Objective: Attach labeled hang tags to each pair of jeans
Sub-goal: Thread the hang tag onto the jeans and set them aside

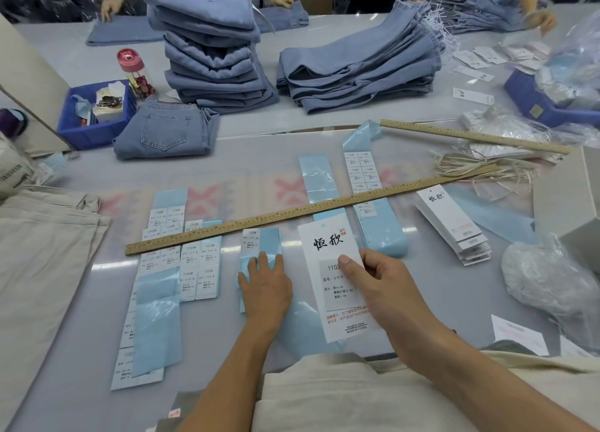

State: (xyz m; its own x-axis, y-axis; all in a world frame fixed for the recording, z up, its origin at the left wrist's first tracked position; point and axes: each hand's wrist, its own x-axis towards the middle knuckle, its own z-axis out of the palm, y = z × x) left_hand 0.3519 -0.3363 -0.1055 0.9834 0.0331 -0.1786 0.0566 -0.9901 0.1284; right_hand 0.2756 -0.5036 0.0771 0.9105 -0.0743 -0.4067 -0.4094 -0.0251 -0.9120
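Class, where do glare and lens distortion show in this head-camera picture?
Head view: overhead lights glare on the glossy table and the blue backing strip; the wide lens bows the long wooden ruler and stretches the edges; distant stacked jeans look slightly soft.

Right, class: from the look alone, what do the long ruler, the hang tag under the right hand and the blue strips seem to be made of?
Long ruler: probably wood, matt tan with printed markings.
Hang tag: stiff white card, it seems, lying flat with printed characters; the right hand presses it.
Blue strips: likely glossy sticker backing paper, showing shiny highlights; the left hand rests on one.
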